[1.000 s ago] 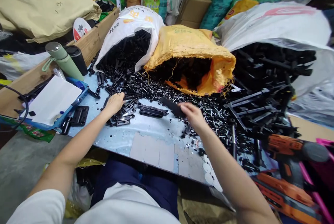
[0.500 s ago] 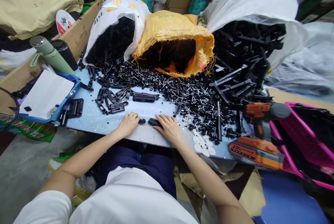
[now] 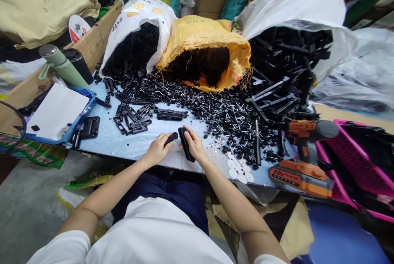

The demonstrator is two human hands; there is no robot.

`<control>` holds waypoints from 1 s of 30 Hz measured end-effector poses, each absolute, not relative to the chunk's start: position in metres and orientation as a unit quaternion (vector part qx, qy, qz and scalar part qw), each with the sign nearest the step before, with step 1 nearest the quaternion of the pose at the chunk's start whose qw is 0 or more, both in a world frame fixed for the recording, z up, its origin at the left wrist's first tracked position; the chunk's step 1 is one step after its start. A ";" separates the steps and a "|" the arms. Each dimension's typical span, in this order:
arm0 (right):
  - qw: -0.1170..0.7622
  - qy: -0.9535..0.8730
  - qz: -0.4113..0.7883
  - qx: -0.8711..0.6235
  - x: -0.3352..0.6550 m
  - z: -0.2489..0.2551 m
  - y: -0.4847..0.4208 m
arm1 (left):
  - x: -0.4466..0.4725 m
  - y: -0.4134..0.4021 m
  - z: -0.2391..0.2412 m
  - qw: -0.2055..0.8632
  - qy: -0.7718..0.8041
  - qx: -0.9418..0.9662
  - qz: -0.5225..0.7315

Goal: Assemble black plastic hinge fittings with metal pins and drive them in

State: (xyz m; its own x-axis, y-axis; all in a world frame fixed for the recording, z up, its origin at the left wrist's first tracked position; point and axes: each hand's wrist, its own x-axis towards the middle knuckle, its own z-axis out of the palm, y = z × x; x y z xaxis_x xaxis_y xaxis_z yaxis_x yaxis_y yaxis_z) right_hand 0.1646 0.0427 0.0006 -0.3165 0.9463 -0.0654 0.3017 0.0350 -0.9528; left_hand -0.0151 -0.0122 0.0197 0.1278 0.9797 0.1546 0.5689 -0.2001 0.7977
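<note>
My left hand (image 3: 157,149) grips a small black plastic piece (image 3: 171,137) at the near edge of the pale blue table (image 3: 123,143). My right hand (image 3: 194,146) holds a longer black plastic part (image 3: 185,145) upright beside it, the two parts almost touching. Just beyond my hands lie a black assembled bar (image 3: 171,114) and a cluster of black clips (image 3: 133,119). A spread of small black pins (image 3: 227,118) covers the table's middle.
A white sack (image 3: 140,22), a yellow sack (image 3: 206,38) and a big white bag (image 3: 295,10) spill black parts at the back. An orange cordless drill (image 3: 304,149) lies right, by a pink crate (image 3: 363,161). A blue tray with paper (image 3: 57,112) and a green bottle (image 3: 61,65) stand left.
Both hands drew back from the piles to the near table edge, then lifted slightly. The black pieces now stand raised in my fingers and closer together.
</note>
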 end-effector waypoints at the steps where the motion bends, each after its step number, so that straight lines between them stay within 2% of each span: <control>1: 0.338 -0.591 0.557 -0.476 0.159 0.005 0.038 | -0.012 -0.013 0.022 0.298 0.556 0.693 0.350; 4: 0.362 -0.505 0.640 -0.452 0.147 0.016 0.030 | -0.006 -0.013 0.026 0.303 0.566 0.679 0.357; 8: 0.373 -0.512 0.647 -0.424 0.151 0.018 0.031 | -0.002 -0.012 0.031 0.269 0.580 0.672 0.374; 16: 0.352 -0.766 0.423 -0.332 0.184 0.027 0.051 | 0.004 -0.018 0.040 0.193 0.574 0.722 0.335; 22: 0.383 -0.713 0.455 -0.371 0.184 0.035 0.051 | 0.002 -0.004 0.046 0.196 0.552 0.717 0.376; 26: 0.364 -0.769 0.376 -0.368 0.184 0.041 0.051 | -0.002 0.000 0.050 0.210 0.533 0.726 0.379; 30: 0.350 -0.790 0.350 -0.362 0.189 0.046 0.056 | -0.005 -0.002 0.051 0.211 0.541 0.728 0.364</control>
